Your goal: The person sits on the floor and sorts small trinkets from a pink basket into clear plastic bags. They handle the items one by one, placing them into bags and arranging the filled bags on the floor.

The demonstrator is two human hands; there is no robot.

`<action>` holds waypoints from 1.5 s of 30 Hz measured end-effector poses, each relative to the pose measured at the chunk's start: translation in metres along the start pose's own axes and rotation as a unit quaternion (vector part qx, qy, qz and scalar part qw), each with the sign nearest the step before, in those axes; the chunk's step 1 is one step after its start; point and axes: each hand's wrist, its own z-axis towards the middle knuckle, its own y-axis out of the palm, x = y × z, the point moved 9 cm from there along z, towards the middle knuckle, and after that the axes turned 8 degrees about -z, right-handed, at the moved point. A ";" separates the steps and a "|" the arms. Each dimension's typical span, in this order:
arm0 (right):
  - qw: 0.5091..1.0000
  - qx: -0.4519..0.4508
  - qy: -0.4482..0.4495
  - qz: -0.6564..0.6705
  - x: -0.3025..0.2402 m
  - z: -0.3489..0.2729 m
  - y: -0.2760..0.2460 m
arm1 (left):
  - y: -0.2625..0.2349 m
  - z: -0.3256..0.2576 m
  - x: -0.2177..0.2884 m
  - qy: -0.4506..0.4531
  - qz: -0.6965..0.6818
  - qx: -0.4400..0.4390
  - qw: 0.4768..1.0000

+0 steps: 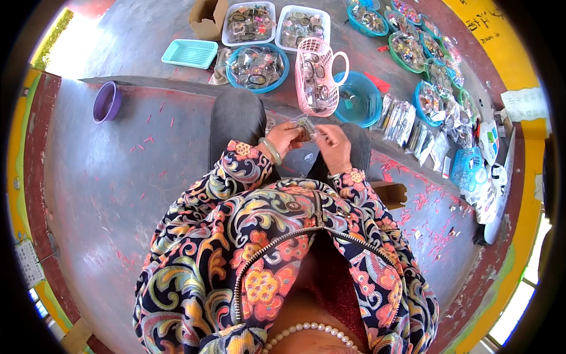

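Note:
Above my knees, my left hand pinches a small clear plastic bag with something dark and small inside; what that is I cannot make out. My right hand meets the bag at its right edge, thumb and fingers closed together there. Just beyond my hands stands a pink basket with a handle, holding several dark oval items in clear bags. Beside it on the right is a blue basin with a few small pieces at the bottom.
White trays and a blue basin of bagged trinkets stand ahead, near a turquoise tray and cardboard box. Several filled basins and plastic packs line the right. A purple basin sits left; red scraps litter the floor.

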 end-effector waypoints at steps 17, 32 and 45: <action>0.778 -0.182 0.291 0.526 0.077 -0.028 0.078 | 0.005 0.016 -0.030 -0.043 0.084 -0.106 0.990; 0.852 -0.172 0.287 0.404 0.063 -0.024 0.070 | -0.009 0.011 -0.008 0.008 0.130 0.040 0.991; 0.872 -0.151 0.265 0.383 0.060 -0.021 0.064 | -0.006 0.007 -0.013 -0.047 -0.072 -0.010 0.996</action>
